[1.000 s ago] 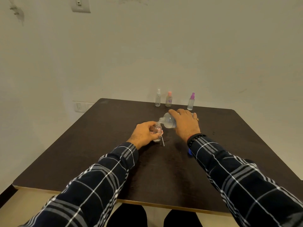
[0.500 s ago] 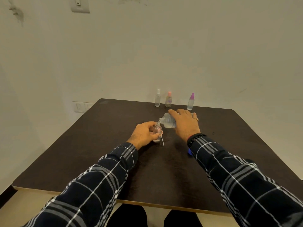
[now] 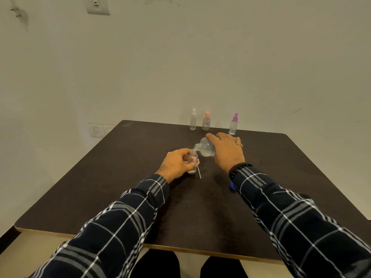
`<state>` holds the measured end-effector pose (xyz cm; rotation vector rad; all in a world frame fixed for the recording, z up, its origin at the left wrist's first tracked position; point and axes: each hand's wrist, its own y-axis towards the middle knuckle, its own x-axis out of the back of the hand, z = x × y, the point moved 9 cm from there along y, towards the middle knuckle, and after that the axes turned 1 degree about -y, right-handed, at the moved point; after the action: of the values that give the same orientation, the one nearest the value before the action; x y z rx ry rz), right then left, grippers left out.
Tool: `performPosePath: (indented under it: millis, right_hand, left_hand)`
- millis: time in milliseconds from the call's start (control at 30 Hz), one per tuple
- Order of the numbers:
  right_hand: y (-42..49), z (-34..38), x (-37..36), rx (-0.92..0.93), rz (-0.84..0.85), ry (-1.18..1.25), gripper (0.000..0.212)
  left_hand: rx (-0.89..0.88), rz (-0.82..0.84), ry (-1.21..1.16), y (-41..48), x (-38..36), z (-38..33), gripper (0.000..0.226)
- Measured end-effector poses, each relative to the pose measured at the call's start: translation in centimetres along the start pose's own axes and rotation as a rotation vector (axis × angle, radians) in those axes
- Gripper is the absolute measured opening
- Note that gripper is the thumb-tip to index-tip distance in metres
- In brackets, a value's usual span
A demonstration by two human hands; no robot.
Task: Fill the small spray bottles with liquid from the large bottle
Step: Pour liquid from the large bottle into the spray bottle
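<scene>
There are four small spray bottles: a white-capped bottle (image 3: 193, 120), a pink-capped bottle (image 3: 206, 122) and a purple-capped bottle (image 3: 233, 125) above centre, and an open bottle (image 3: 193, 158) at centre. There is also one large bottle (image 3: 205, 148) and one blue cap (image 3: 232, 185).

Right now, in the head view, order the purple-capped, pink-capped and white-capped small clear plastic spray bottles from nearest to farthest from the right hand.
1. The purple-capped spray bottle, just beyond the right hand.
2. The pink-capped spray bottle, left of it.
3. The white-capped spray bottle, leftmost.
</scene>
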<state>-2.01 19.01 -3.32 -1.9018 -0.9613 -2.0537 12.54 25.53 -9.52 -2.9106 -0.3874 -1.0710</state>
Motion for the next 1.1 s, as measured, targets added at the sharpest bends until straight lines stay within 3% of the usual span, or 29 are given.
performPosePath:
  millis: [367,1100]
  right_hand:
    - [-0.08,0.1,0.22,-0.001,-0.001,-0.001,0.072]
    - [-0.1,0.16,0.51,0.002,-0.007,-0.013,0.072]
  left_hand:
    - [0.002,-0.011,0.037,0.24,-0.05,0.33,0.066]
    - [0.006,-0.008,0.024,0.4,-0.12,0.42,0.062]
